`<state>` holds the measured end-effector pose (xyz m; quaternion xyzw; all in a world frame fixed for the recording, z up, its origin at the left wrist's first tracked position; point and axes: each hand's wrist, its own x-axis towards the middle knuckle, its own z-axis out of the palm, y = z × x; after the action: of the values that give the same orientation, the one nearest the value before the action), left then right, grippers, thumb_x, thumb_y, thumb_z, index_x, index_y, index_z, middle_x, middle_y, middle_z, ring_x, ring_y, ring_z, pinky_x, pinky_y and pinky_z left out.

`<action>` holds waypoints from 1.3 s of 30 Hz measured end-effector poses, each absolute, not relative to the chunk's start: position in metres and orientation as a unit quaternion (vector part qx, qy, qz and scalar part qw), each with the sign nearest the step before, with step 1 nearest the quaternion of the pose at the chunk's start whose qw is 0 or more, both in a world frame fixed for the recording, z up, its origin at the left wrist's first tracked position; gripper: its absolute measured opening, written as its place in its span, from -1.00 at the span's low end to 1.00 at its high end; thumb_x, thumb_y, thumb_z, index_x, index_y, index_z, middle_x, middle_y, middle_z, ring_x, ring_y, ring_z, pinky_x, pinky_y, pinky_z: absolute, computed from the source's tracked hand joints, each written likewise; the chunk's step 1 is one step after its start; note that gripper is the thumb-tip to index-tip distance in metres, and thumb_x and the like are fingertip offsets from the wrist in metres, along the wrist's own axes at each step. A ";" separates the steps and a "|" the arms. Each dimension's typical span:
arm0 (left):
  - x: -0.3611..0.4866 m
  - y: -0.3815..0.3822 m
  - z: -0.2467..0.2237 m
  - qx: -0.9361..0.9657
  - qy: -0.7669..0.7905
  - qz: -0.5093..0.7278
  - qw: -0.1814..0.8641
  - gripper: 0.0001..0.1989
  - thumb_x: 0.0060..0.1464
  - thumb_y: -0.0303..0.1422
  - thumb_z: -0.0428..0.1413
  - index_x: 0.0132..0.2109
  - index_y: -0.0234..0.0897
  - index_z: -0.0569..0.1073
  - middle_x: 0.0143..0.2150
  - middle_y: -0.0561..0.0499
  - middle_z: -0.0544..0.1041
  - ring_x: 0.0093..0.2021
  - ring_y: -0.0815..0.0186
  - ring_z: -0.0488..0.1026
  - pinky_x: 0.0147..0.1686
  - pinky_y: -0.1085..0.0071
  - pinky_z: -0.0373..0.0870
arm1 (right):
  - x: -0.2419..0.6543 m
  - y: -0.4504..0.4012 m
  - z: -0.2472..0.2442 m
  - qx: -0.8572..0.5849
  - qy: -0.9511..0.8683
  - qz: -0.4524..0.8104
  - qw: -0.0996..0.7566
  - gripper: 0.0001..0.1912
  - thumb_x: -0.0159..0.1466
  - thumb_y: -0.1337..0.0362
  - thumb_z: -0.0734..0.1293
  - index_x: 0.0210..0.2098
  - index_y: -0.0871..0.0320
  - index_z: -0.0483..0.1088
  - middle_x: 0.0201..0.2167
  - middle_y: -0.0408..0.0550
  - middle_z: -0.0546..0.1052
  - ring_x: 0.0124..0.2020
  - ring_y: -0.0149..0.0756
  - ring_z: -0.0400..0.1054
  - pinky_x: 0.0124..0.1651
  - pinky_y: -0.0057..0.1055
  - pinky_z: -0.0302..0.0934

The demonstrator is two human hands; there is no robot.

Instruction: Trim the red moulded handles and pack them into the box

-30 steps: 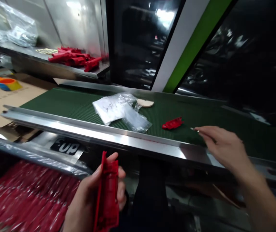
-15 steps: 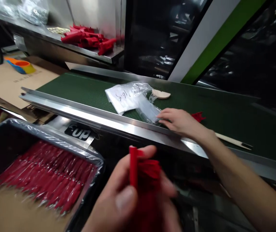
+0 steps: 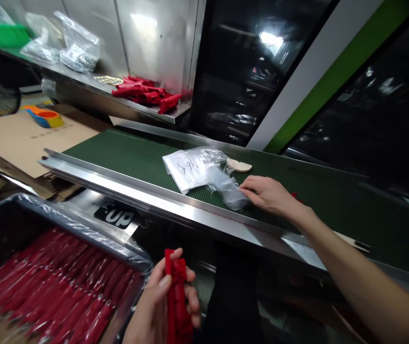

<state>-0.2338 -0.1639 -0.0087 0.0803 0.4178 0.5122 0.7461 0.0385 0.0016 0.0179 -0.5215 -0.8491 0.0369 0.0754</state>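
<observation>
left hand [image 3: 157, 294] gripping red part [image 3: 179, 301] | right hand [image 3: 267, 193] pinching, seemingly, clear bag's [image 3: 229, 190] edge above green belt [image 3: 133, 155]

I can pass over the green belt [image 3: 118, 149] left of the plastic bags [image 3: 192, 167], but the metal rail [image 3: 176, 204] runs between my left hand [image 3: 157, 296] and right hand [image 3: 271, 194], and the bin [image 3: 82, 228] blocks my left side

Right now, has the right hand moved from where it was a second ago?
Yes. The right hand has moved left along the green belt, from its right part to the edge of the clear bag.
</observation>
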 end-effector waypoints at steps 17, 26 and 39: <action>-0.221 -0.135 -0.005 0.299 0.444 0.601 0.594 -0.51 0.00 -0.32 0.31 0.03 -0.18 0.29 -0.17 0.03 0.46 -0.36 0.45 0.40 -0.42 0.55 0.34 | -0.059 -0.081 0.027 -0.339 -0.883 0.094 0.312 -0.82 0.33 0.44 0.26 -0.11 0.13 0.38 -0.19 -0.07 0.50 -0.17 -0.42 0.38 -0.10 -0.47 0.29; -0.236 -0.158 -0.011 0.242 0.450 0.549 0.662 -0.60 0.14 -0.30 0.22 0.03 -0.17 0.21 -0.31 0.14 0.39 -0.54 0.53 0.28 -0.55 0.57 0.16 | -0.081 -0.141 0.000 -0.400 -0.781 0.306 0.370 -0.85 0.35 0.43 0.23 -0.32 0.11 0.37 -0.39 -0.19 0.43 -0.36 -0.49 0.34 -0.27 -0.53 0.24; -0.237 -0.165 -0.024 0.387 0.547 0.470 0.574 -0.70 0.17 -0.37 0.09 0.03 -0.18 0.23 -0.30 0.11 0.37 -0.45 0.44 0.29 -0.37 0.47 0.28 | -0.077 -0.146 -0.015 -0.485 -0.756 0.282 0.336 -0.85 0.37 0.25 0.25 -0.34 0.11 0.36 -0.51 -0.21 0.45 -0.54 -0.48 0.33 -0.49 -0.57 0.25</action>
<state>-0.2366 -0.1646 -0.0242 0.3874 0.5469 0.4701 0.5743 -0.0774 -0.1459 -0.0151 -0.4854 -0.7562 0.2823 0.3359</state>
